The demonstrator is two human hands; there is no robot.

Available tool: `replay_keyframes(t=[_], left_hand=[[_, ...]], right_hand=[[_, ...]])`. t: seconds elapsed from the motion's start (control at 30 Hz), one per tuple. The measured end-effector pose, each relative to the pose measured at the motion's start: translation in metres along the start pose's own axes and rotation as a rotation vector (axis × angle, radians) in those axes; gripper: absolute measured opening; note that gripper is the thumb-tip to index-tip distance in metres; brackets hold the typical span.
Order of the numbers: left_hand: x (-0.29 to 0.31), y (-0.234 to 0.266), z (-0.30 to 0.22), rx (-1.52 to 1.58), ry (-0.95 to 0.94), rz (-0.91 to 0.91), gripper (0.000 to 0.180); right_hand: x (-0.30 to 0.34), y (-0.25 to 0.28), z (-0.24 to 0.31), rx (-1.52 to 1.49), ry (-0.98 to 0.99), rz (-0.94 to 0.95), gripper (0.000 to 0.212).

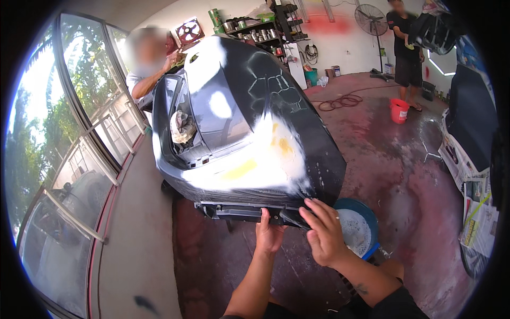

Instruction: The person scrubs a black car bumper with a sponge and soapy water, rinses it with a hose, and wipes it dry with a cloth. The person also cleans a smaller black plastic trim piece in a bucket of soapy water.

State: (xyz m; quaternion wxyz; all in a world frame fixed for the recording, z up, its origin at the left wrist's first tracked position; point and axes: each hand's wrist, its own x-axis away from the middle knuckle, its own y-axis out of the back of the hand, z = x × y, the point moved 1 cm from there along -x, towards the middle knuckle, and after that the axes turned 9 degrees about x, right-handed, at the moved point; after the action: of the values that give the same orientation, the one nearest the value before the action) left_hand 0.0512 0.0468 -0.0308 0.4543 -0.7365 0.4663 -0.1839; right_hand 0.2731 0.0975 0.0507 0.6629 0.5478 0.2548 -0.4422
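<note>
Head view: gripping the lower black edge of the car bumper (249, 133) with the left hand (268, 234), fingers curled under it. Pressing the right hand (324, 234) flat just beside, fingers together, bumper stretching up and away, blue bucket (366, 220) sitting at right.

Soapy black bumper (249, 133), sanded patches

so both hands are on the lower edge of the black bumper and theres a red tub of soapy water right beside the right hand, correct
Not quite: the tub of soapy water beside the right hand is blue, not red, as the head view shows. The rest holds: the left hand and the right one are both on the lower edge of the black bumper.
</note>
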Motion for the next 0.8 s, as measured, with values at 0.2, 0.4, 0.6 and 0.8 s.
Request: replay_keyframes(t=[0.2,0.4,0.6,0.8], left_hand=[[-0.007,0.014,0.006,0.006,0.006,-0.025,0.062],[0.006,-0.006,0.012,-0.006,0.02,-0.227,0.063],[0.067,-0.019,-0.052,-1.337,-1.042,-0.393,0.059],[-0.017,-0.119,-0.069,-1.961,-1.045,-0.18,0.085]], right_hand=[[0.151,-0.015,-0.147,0.275,-0.55,0.168,0.023],[0.256,-0.071,-0.206,0.542,-0.755,0.847,0.029],[0.245,-0.081,-0.188,0.369,-0.804,0.932,0.033],[0.26,-0.094,-0.19,0.369,-0.792,0.975,0.038]])
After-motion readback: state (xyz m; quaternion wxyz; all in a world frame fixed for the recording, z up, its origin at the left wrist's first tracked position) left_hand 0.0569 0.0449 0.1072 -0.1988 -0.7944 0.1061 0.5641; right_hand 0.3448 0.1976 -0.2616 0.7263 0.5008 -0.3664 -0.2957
